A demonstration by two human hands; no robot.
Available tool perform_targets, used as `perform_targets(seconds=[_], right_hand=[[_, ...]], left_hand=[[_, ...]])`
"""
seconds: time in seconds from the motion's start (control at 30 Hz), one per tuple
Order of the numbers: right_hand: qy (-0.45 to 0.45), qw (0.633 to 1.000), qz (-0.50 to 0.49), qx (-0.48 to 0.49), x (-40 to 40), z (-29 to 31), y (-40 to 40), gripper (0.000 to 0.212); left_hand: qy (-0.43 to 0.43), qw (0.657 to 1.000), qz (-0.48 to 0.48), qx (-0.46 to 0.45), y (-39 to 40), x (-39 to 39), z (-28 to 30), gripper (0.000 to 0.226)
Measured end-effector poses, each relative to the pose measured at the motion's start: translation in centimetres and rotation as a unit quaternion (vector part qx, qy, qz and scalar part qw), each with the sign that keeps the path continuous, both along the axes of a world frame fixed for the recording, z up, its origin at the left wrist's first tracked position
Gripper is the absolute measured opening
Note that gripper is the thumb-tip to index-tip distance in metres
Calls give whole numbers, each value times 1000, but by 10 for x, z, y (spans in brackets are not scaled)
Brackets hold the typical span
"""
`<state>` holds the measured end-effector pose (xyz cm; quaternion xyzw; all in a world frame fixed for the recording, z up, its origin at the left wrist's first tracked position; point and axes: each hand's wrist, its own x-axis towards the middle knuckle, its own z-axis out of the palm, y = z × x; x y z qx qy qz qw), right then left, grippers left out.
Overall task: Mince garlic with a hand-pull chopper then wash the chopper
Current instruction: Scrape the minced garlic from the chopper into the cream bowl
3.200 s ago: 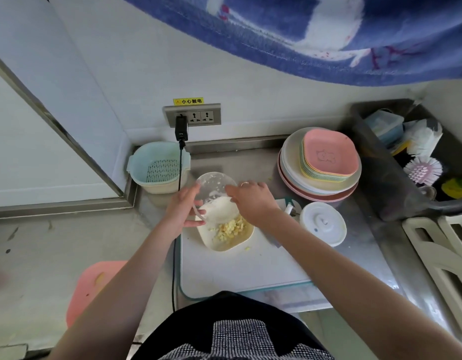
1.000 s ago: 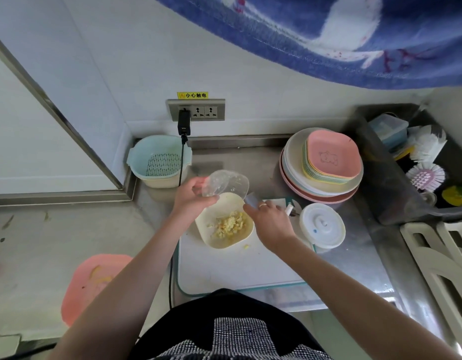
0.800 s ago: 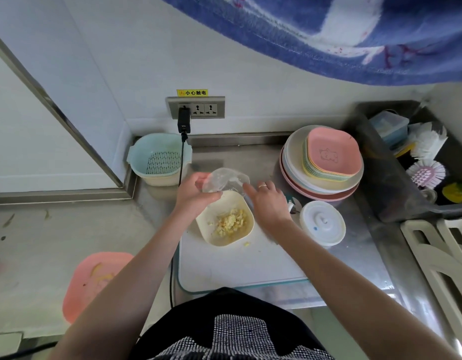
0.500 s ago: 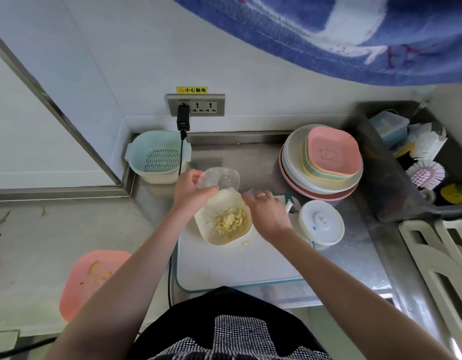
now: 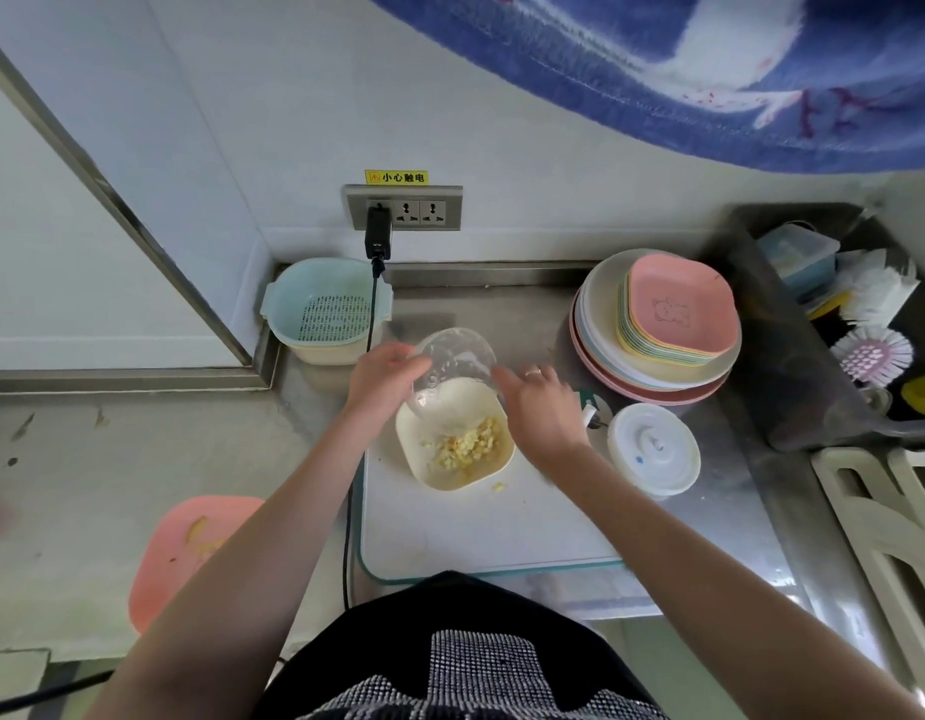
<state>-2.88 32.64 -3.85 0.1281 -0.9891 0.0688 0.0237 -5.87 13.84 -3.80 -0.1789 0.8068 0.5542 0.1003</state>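
My left hand (image 5: 385,379) grips the clear chopper cup (image 5: 452,374) by its left rim and holds it tilted over a cream square dish (image 5: 439,467). Minced garlic (image 5: 468,445) lies in that dish, and one scrap rests on the white cutting board (image 5: 476,532) beside it. My right hand (image 5: 541,407) touches the cup's right edge with its fingertips, fingers mostly straight. The white chopper lid (image 5: 653,452) lies flat on the steel counter to the right of the board. A green-and-white part shows just behind my right hand.
A stack of plates (image 5: 658,324) stands at the back right, and a blue colander (image 5: 328,309) at the back left under a wall socket with a black cable (image 5: 372,324). A dark bin with brushes (image 5: 865,324) is far right. A pink plate (image 5: 185,553) lies lower left.
The cup has tipped lower over the dish in my left hand. My right hand has moved up from beside the dish to the cup's right edge.
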Motion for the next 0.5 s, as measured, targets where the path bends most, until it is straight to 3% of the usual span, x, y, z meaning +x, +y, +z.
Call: perform_targets(seconds=[0.03,0.1,0.23,0.3,0.4,0.5], right_hand=[[23,1000,4,2,-6,4,-4,45],[29,999,21,17,-14,10,-9,50],[-62,996,39,43,-8,3,-6,55],[-60,996,50,32,-3,1,-3,53],[-1,999,31,34,-13,5,0,53],[-24,998,19,52,-13,1,8,49]], left_hand=[[1,1000,-6,7,1,0,-1,3],[-8,1000,-10,22,3,-1,0,14],[-19,999,6,34,2,-5,2,11],[-18,999,6,41,1,-5,2,4],[-38,998,-3,52,4,-5,-1,25],[-22,999,-21,24,4,-4,-8,45]])
